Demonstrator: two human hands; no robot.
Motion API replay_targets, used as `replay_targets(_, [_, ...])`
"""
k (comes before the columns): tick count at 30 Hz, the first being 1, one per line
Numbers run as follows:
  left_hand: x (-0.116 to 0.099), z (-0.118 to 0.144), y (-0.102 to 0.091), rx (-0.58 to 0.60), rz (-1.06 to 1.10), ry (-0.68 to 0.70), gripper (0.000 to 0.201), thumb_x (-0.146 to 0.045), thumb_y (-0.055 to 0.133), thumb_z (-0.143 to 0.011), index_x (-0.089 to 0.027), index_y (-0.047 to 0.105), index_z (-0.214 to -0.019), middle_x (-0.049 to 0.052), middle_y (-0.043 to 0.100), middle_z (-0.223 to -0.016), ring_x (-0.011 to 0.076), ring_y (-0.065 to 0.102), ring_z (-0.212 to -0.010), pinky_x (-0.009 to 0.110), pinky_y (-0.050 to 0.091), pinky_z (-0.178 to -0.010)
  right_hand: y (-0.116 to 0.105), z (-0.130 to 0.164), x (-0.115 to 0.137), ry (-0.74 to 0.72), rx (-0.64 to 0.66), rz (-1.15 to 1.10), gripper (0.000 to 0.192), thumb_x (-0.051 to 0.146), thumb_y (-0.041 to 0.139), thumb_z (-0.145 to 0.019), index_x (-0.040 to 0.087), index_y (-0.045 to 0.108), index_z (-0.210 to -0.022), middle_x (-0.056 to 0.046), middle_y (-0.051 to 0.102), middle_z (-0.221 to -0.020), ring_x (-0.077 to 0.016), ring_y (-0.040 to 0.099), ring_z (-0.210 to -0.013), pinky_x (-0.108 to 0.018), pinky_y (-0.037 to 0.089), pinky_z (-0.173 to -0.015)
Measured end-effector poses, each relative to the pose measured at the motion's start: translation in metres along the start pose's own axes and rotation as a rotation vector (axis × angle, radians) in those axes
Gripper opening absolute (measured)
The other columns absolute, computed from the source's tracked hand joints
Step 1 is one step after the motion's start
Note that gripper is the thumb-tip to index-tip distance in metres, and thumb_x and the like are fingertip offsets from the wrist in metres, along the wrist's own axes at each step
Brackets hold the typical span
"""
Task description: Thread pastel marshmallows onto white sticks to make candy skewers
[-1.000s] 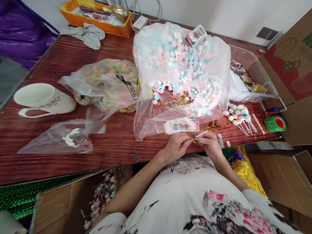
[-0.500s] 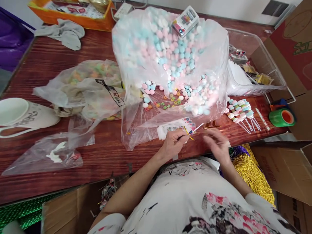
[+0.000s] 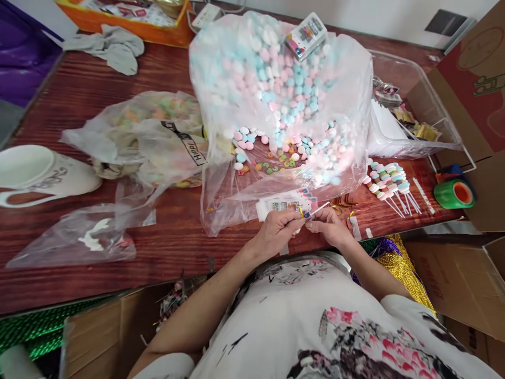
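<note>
The bag carries a black-edged label with 1 word that looks like "Happy"; folds obscure the letters after it. The dark script on the mug, the print on the cards and pack, and the green marks on the carton cannot be read.

I hold a white stick and a yellow tie. Beyond my left hand lie pink, blue and white candies; right of my right hand, green tape.
</note>
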State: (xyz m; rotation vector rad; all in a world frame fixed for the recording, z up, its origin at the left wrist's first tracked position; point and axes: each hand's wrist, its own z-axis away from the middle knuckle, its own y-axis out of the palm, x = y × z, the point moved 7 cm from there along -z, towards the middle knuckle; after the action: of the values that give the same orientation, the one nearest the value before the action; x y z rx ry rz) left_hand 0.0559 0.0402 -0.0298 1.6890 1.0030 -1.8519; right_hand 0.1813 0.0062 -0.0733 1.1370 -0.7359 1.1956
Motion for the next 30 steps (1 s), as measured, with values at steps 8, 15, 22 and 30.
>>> replay_targets(8, [0.015, 0.013, 0.004, 0.096, 0.234, -0.271, 0.030, -0.037, 0.061, -0.081, -0.014, 0.061, -0.063, -0.005, 0.045, -0.051, 0.0054, 0.036, -0.044, 0.019, 0.029, -0.043, 0.017, 0.011, 0.012, -0.163, 0.153, 0.317, 0.019, 0.035, 0.068, -0.078, 0.017, 0.065, -0.072, 0.001, 0.060, -0.066, -0.0110, 0.050, -0.060, -0.025, 0.041, -0.061])
replay_targets(15, [0.024, 0.036, 0.033, 0.405, 0.716, -0.581, 0.023, -0.032, 0.074, -0.064, -0.012, 0.065, -0.061, 0.003, 0.062, -0.052, 0.0087, 0.049, -0.036, 0.019, 0.037, -0.035, 0.040, 0.064, 0.052, -1.116, 0.292, 1.127, 0.027, 0.024, 0.040, -0.093, 0.019, 0.066, -0.085, -0.008, 0.065, -0.076, -0.0175, 0.052, -0.071, -0.035, 0.044, -0.067])
replay_targets(22, [0.018, 0.058, 0.058, 0.794, 0.842, -0.707, 0.017, -0.027, 0.076, -0.061, -0.011, 0.070, -0.061, 0.007, 0.067, -0.053, 0.0116, 0.051, -0.034, 0.021, 0.041, -0.031, 0.057, 0.077, 0.049, -1.114, 0.687, 1.214, 0.019, 0.027, 0.052, -0.092, 0.029, 0.071, -0.093, -0.004, 0.071, -0.088, -0.0153, 0.059, -0.074, -0.033, 0.046, -0.064])
replay_targets(30, [0.004, 0.042, 0.038, 0.918, 0.534, -0.481, 0.023, -0.037, 0.082, -0.064, -0.017, 0.073, -0.069, 0.002, 0.066, -0.058, 0.0128, 0.055, -0.046, 0.023, 0.043, -0.041, 0.078, 0.081, 0.063, -1.250, 0.646, 1.135, 0.017, 0.018, 0.049, -0.091, 0.024, 0.064, -0.086, -0.005, 0.066, -0.083, -0.0154, 0.051, -0.067, -0.032, 0.036, -0.057])
